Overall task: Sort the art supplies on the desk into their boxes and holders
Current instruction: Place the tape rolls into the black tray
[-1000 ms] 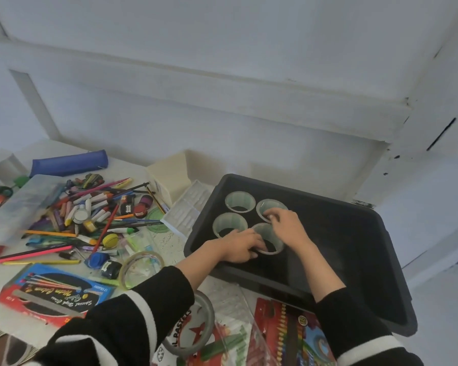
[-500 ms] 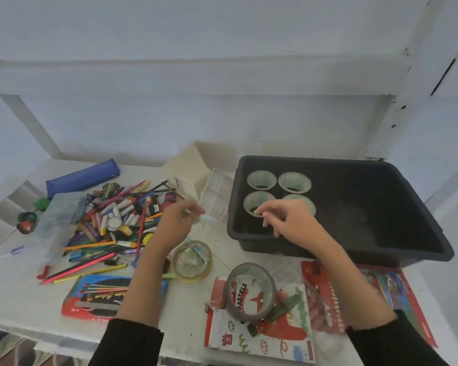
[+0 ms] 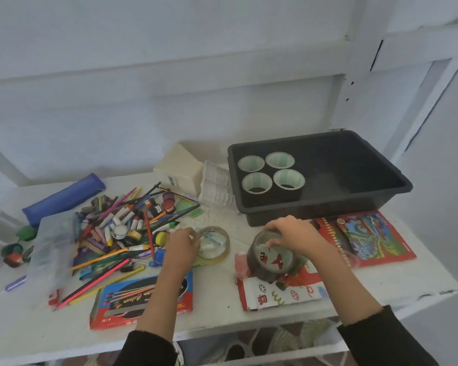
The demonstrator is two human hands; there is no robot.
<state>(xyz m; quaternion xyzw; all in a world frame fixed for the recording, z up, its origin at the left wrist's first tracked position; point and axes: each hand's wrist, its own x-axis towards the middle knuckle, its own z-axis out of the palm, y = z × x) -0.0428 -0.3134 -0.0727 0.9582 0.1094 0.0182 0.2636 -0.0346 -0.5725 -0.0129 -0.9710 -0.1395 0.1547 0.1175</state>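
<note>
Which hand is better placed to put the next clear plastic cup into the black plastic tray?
The right. The right hand grips the rim of a clear plastic cup just in front of the black plastic tray; the left hand touches a second clear cup farther from it.

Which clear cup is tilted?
The cup the right hand grips over the pastel box; four cups in the black tub and the desk cup at the left hand stand upright.

Matt black plastic tub (image 3: 328, 204); clear glossy plastic cups (image 3: 257, 182).
</note>
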